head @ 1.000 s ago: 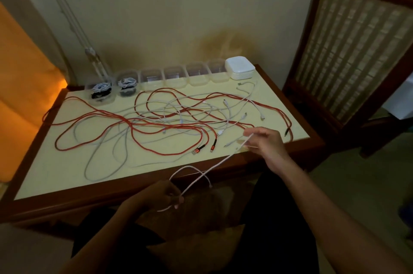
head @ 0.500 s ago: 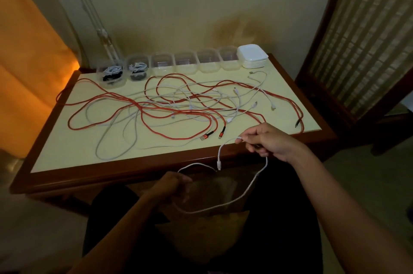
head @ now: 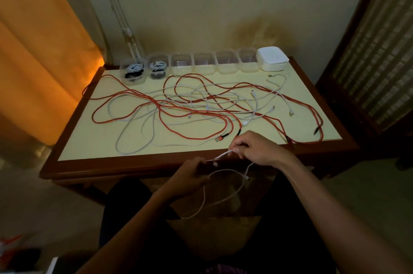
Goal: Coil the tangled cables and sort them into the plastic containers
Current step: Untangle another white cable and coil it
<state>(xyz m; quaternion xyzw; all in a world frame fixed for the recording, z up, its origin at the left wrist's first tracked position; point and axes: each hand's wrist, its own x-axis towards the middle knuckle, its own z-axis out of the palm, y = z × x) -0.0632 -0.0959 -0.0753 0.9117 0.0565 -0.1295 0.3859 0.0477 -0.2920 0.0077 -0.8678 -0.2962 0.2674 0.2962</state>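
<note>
Two tubs (head: 132, 71) at the far left already hold coiled cables; four tubs (head: 204, 64) to their right look bare. Both hands, left (head: 190, 178) and right (head: 257, 150), pinch a white cable (head: 220, 201) looping off the near edge, while the red-and-white tangle (head: 201, 106) on the table (head: 89, 150) awaits coiling.

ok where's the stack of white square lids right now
In the head view, the stack of white square lids sits at the table's far right corner, touching the right end of the row of clear plastic containers.
</note>
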